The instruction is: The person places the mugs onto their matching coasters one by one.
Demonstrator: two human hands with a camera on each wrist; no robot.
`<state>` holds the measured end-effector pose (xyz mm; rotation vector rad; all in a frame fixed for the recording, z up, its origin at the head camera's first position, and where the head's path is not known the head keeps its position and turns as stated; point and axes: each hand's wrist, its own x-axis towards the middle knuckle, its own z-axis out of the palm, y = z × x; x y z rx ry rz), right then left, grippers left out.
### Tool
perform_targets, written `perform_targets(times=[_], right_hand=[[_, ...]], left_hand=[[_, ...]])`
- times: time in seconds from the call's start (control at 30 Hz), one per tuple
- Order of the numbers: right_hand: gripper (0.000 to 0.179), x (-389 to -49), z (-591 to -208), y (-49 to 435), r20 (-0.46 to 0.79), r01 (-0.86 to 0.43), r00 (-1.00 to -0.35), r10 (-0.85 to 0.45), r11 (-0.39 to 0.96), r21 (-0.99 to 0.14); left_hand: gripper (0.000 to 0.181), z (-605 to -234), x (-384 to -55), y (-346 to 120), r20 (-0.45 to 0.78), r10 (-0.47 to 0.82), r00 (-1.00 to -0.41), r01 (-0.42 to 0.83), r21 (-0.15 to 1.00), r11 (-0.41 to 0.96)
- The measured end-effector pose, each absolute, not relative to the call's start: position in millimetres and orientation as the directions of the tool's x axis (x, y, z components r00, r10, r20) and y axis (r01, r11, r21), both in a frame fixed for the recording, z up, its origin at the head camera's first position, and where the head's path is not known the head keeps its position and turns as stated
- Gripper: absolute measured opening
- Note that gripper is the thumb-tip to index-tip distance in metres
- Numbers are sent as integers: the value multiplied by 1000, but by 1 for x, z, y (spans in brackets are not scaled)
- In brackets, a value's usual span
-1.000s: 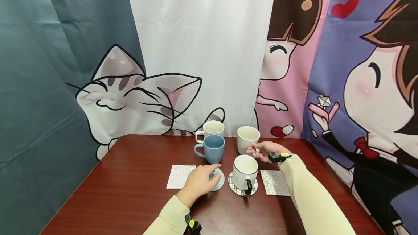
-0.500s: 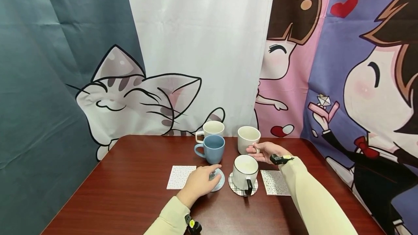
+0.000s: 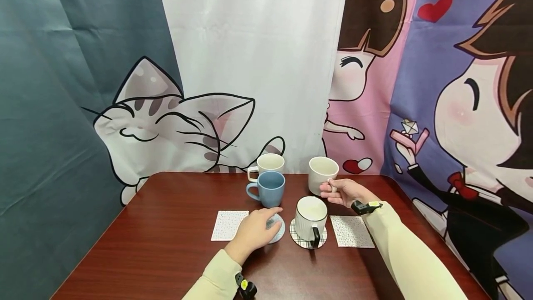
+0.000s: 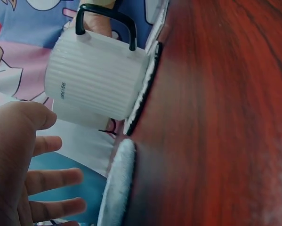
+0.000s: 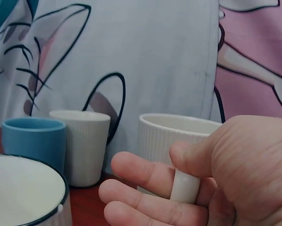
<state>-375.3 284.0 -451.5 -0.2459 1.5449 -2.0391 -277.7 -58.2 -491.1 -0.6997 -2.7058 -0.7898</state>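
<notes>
My right hand (image 3: pixel 347 192) pinches the handle (image 5: pixel 185 186) of a white ribbed mug (image 3: pixel 319 175) at the back right, thumb on top and fingers beneath. Whether that mug's base touches the table cannot be made out. My left hand (image 3: pixel 255 229) is over a round light-blue coaster (image 3: pixel 278 231), partly hiding it, with its fingers extended in the left wrist view. Between the hands, a white ribbed mug with a black rim and black handle (image 3: pixel 310 216) stands upright on a round checked coaster (image 3: pixel 294 239).
A blue mug (image 3: pixel 270 190) stands behind the left hand, with another white mug (image 3: pixel 270 163) behind it. Square speckled coasters lie at left (image 3: pixel 228 226) and right (image 3: pixel 353 233). A printed cloth (image 3: pixel 250 59) hangs beyond the back edge of the wooden table (image 3: pixel 158 244).
My right hand and the white ribbed mug it holds have shifted to the right and slightly up in the view. The left hand stays in place. The head view has swung slightly right.
</notes>
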Motion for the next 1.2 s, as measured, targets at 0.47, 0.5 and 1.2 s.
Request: perform_targets(times=[0.47,0.5,1.2], right_hand=[[40,-344,-418,295,-200,381,-849,-489,-305,-873],[40,-341,-416,296,-202,383,-854,-480,-316,-868],[41,-305,-395,313,-184,324,-892,-413,-299,-898]], left_hand=[[40,-463,-263,-26,545,432,-718,672,381,635],[39,-461,-261,-24,560,442,-701,688,370,624],[35,-450,-231,37,674,643,-363,870,-3,494]])
